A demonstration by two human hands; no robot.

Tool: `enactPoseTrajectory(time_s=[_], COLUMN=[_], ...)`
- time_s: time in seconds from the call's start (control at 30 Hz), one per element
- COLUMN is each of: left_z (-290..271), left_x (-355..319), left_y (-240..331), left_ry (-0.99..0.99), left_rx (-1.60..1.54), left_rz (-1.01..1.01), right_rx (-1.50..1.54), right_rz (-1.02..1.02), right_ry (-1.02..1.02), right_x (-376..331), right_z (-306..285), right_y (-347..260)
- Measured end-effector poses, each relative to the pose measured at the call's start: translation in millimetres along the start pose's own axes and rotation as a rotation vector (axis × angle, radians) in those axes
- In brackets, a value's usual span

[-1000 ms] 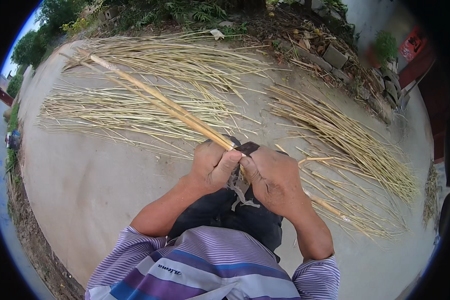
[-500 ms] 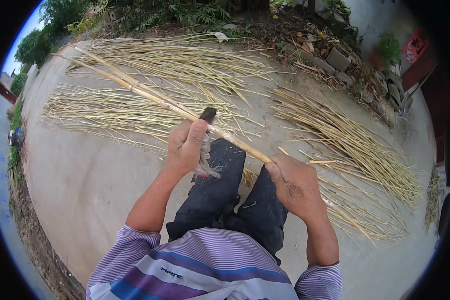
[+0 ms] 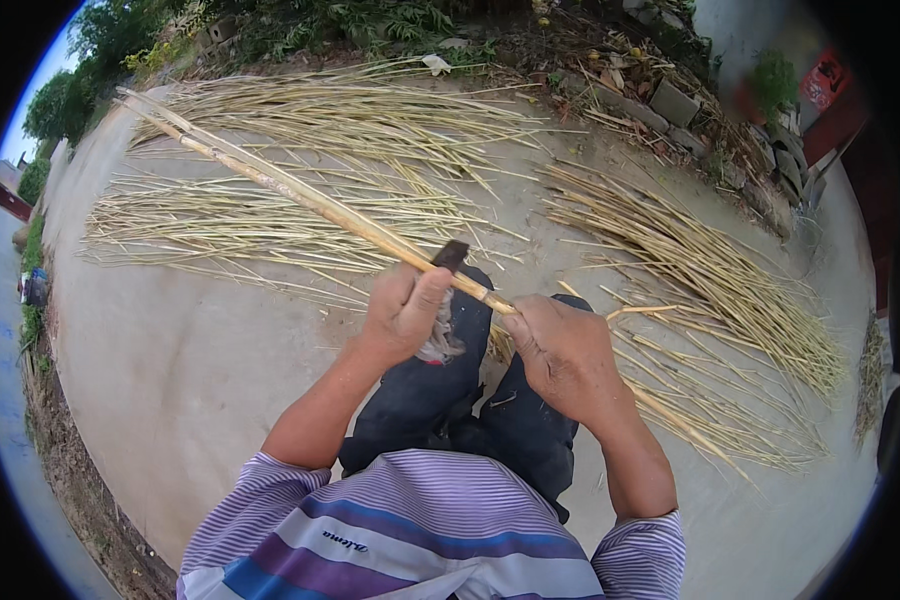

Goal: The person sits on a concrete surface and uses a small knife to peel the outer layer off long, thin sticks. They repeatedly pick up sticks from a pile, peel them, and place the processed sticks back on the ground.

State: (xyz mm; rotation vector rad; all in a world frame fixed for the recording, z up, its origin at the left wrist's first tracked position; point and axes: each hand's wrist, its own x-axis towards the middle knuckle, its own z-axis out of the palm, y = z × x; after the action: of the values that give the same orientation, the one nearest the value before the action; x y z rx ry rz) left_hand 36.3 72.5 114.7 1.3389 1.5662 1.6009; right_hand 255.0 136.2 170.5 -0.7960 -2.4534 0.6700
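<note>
A long pale yellow stalk [image 3: 322, 203] runs slantwise from the far left down to the right, split lengthwise into two strips toward its far end. My right hand [image 3: 568, 358] is closed around the unsplit part, thumb pressed on top. My left hand [image 3: 406, 312] is closed on a knife, its thumb up. The knife's short dark blade [image 3: 451, 255] shows above the fist, against the stalk. A greyish cloth [image 3: 444, 335] hangs below the left fist and seems wrapped on the handle, which is mostly hidden. Both hands are close together above my knees.
Thin split strips [image 3: 280, 225] lie spread on concrete at the far left, with another layer [image 3: 360, 110] behind them. To the right lies a pile of whole stalks [image 3: 690, 270]. Bricks and rubble [image 3: 675, 105] border the ground at the back right.
My left hand and the knife have moved right and nearer along the stalk, closer to my right hand. The right hand has shifted slightly left. The strips' far ends are closer together.
</note>
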Motion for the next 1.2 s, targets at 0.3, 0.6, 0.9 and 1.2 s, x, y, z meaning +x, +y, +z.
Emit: enactPoseTrajectory(time_s=[0.3, 0.6, 0.9, 1.2], left_z=[46.8, -14.5, -10.1, -19.3], left_x=[-11.8, 19.0, -2.0, -18.5], left_y=[-3.6, -3.9, -42.7, -48.2], left_ry=[-0.079, 0.126, 0.057, 0.185], left_rx=[0.046, -0.215, -0.009, -0.108], left_rz=[0.21, -0.111, 0.063, -0.045], right_rx=[-0.019, 0.136, -0.025, -0.014], right_rz=[0.011, 0.109, 0.047, -0.031], right_ry=[-0.014, -0.077, -0.18, -0.229], right_x=[6.6, -11.3, 11.7, 41.4], right_z=[7.1, -6.7, -0.1, 18.4], right_y=[-10.2, 8.2, -8.9, -21.8])
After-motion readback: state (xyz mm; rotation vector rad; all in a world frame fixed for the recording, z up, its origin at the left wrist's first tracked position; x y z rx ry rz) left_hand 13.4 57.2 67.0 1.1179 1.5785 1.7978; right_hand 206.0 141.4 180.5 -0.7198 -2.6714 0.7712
